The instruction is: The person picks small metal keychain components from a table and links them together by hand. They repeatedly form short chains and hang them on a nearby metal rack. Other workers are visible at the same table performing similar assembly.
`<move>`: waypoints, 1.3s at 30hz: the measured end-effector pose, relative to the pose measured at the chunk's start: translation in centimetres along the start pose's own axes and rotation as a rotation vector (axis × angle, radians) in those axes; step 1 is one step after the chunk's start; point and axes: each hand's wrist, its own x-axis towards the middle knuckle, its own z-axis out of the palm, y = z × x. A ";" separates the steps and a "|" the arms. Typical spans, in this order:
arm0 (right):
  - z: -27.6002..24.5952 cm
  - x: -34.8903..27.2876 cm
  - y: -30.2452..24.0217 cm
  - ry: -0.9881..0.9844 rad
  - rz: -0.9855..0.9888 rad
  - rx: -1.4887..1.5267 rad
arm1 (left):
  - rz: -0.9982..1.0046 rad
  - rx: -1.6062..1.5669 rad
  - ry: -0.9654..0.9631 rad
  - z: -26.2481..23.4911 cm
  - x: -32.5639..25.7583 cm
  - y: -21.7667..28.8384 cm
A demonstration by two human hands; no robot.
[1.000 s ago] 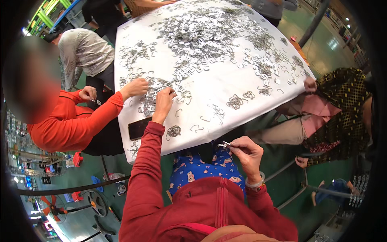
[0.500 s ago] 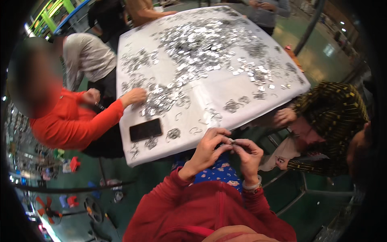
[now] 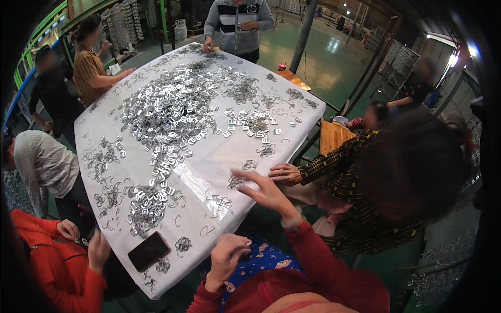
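Observation:
My left hand [image 3: 228,258] is closed at the table's front edge, above my lap. A tiny bright glint shows at its fingertips, too small to name. Over the near right part of the white-covered table [image 3: 201,180] reaches my right hand [image 3: 271,193], fingers stretched out and apart, holding nothing visible. Close to its fingertips lies a small cluster of bent wire hooks [image 3: 236,181]. More thin wire pieces [image 3: 219,203] lie on a strip of clear tape left of that hand. A big heap of small flat silver metal buckles [image 3: 169,107] covers the table's middle, with a smaller pile [image 3: 147,208] nearer me.
A dark phone [image 3: 149,252] lies at the near left corner. To my right, a co-worker's hand [image 3: 285,173] rests on the table edge beside a patterned sleeve [image 3: 334,156]. A person in orange [image 3: 42,245] works at the left. Others stand around the far sides.
My hands, together at the table's edge before, have parted. The right has opened and reached forward over the table; the left stays closed near my lap. The view has swung to the right.

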 end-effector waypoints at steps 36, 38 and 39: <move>10.9 16.2 5.2 0.117 -0.173 -0.545 | 0.066 0.116 0.095 1.9 -7.1 1.2; 10.8 15.7 4.6 0.161 -0.118 -0.416 | 0.078 0.109 0.097 2.0 -7.4 1.2; 10.6 15.2 4.4 0.155 -0.136 -0.348 | 0.099 0.114 0.094 2.1 -7.4 1.1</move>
